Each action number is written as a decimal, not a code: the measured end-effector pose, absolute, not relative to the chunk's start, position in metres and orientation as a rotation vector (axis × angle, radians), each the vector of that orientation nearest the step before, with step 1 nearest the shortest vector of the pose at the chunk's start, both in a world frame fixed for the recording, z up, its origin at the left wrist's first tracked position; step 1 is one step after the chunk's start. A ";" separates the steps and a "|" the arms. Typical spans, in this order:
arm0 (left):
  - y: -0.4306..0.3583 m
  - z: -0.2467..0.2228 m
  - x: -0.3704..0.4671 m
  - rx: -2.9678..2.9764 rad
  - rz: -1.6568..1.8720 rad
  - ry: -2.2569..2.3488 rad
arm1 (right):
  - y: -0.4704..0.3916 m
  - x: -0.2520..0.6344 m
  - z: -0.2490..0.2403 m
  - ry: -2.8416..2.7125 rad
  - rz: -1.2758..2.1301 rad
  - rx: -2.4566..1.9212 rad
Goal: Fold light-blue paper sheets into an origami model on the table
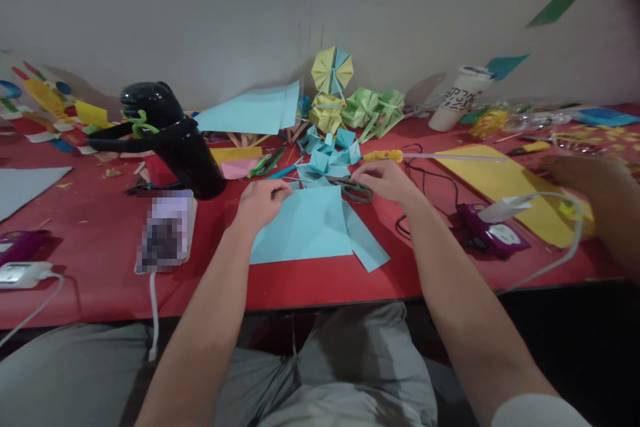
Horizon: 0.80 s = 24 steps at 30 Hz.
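From where I stand, a person sits at a red table (300, 287), a blue sheet (305, 230) flat in front of them. Take that sheet as the middle of a clock, twelve toward the wall (225, 20).

The left hand (265, 205) is at the sheet's eleven o'clock corner, fingers curled in; I can't tell whether they pinch the paper or only rest on it. At one o'clock the right hand (385, 180) bends its fingers down by the handles of the scissors (357, 192), though I can't make out whether it grips them. The scissors lie at the sheet's far edge, blades pointing toward eleven. A narrower blue strip (369, 240) slants along the sheet's three o'clock side.

Straight up at twelve sit folded blue pieces (325, 161), with a yellow paper ornament (333, 71) behind them and green folded paper (370, 107) just beside it. A black bottle (187, 163) is at ten, a phone (169, 230) at nine. Toward three, another person's hand (585, 180), blurred, is over or beside a yellow sheet (520, 187).
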<state>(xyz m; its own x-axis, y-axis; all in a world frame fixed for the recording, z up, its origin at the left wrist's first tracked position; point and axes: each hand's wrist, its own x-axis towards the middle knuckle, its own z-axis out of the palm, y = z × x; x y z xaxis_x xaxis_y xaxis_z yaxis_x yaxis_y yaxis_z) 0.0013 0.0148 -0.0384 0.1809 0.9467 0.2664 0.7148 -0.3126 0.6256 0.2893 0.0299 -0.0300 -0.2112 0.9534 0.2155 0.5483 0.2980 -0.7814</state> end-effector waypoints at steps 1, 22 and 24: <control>0.014 -0.038 0.002 2.127 0.869 1.561 | 0.029 0.284 -0.030 -1.859 0.722 -1.275; 0.008 -0.033 0.026 2.284 1.018 1.236 | 0.010 0.215 -0.044 -2.182 0.247 -0.936; 0.007 -0.032 0.027 2.260 1.013 1.305 | 0.009 0.213 -0.044 -2.174 0.199 -0.956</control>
<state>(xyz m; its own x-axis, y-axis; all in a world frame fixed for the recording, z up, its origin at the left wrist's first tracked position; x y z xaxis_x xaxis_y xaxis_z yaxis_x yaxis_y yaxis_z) 0.0271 0.0075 -0.0316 0.3236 0.8523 0.4109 0.6097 -0.5199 0.5983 0.2133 0.0094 -0.0439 -0.4483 0.6892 0.5692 0.5743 0.7100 -0.4075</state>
